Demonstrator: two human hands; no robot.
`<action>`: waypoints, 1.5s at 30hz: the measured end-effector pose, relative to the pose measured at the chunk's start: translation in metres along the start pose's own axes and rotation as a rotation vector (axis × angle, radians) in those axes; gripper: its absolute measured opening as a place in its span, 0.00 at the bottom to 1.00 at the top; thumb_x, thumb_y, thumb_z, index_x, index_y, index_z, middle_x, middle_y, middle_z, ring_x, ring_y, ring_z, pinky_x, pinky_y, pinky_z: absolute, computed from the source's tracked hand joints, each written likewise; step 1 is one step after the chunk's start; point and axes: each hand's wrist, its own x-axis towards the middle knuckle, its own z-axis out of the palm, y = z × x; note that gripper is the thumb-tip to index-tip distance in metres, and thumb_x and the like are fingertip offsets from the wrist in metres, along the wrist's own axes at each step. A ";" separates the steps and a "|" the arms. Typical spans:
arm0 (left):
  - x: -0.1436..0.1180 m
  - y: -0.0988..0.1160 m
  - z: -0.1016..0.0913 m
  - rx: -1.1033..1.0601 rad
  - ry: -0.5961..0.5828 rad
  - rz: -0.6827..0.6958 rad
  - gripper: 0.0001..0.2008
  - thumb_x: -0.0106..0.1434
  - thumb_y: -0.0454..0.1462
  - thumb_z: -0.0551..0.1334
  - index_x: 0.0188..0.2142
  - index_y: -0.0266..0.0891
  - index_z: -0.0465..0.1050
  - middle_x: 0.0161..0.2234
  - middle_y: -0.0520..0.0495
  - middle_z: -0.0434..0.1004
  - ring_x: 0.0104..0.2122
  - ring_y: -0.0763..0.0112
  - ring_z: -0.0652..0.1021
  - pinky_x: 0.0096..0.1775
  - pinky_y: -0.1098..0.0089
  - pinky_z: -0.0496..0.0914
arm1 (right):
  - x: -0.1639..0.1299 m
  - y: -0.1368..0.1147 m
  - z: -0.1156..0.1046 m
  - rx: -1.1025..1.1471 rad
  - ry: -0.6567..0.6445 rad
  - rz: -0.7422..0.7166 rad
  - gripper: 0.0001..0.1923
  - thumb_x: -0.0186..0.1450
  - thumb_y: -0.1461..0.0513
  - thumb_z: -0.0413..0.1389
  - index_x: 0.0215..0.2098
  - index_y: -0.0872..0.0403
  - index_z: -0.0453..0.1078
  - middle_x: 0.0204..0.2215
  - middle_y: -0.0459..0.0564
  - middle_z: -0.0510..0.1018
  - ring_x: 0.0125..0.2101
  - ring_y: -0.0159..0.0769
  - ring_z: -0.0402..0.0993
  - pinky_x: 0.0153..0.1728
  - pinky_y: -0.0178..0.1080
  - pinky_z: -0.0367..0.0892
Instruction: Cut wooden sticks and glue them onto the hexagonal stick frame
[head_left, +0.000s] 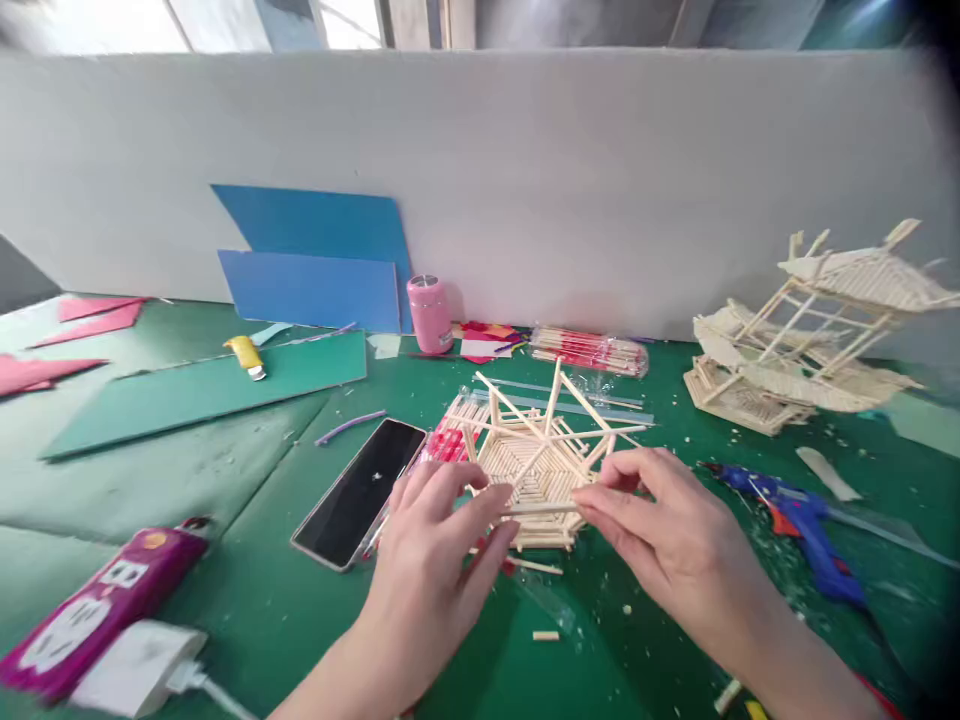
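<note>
Two nearest items, lower left: a white, square-edged charger (pixel 142 668) with a cable, just beside a magenta fabric case with a white print (pixel 105 610).
Tabletop: green surface (pixel 277 610) with a short pale wooden offcut (pixel 546 636) and scattered bits.
Left hand (pixel 442 545): thumb and forefinger a narrow gap apart at the left end of a thin pale wooden stick (pixel 544 509); cannot tell whether they grip it.
Right hand (pixel 667 530): thumb and forefinger pinched on the stick's right end.
Stick: level, across the near side of the frame; contact unclear.
Frame: pale, many-sided wooden-stick frame (pixel 529 470) on the table, its thin rods crossing above a patterned base.
Flanks: black-screened phone (pixel 360 493) to the left, blue glue gun (pixel 806 530) to the right.
Farther right: tiered pale stick structure (pixel 810 345).
Back: pink cylindrical flask (pixel 430 315), blue flat boards (pixel 311 290), white partition (pixel 540 180).
</note>
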 end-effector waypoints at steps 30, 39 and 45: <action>0.008 0.003 -0.003 0.078 -0.040 0.068 0.08 0.60 0.29 0.57 0.33 0.41 0.74 0.34 0.44 0.70 0.36 0.59 0.67 0.34 0.59 0.62 | -0.020 0.002 -0.004 0.420 -0.002 0.561 0.05 0.64 0.58 0.52 0.36 0.46 0.69 0.39 0.44 0.68 0.36 0.29 0.67 0.34 0.34 0.63; 0.010 0.005 -0.004 0.106 -0.056 0.069 0.08 0.60 0.30 0.57 0.33 0.40 0.74 0.35 0.44 0.70 0.37 0.59 0.67 0.35 0.59 0.63 | -0.012 0.005 -0.008 0.518 -0.078 0.609 0.06 0.64 0.58 0.51 0.31 0.49 0.69 0.38 0.44 0.68 0.39 0.31 0.67 0.38 0.35 0.63; 0.010 0.004 -0.004 0.126 -0.060 0.069 0.09 0.61 0.32 0.56 0.34 0.41 0.75 0.36 0.43 0.71 0.37 0.59 0.68 0.34 0.60 0.63 | -0.005 0.007 -0.016 0.507 -0.139 0.566 0.07 0.64 0.60 0.51 0.30 0.51 0.68 0.36 0.45 0.68 0.34 0.30 0.67 0.33 0.34 0.63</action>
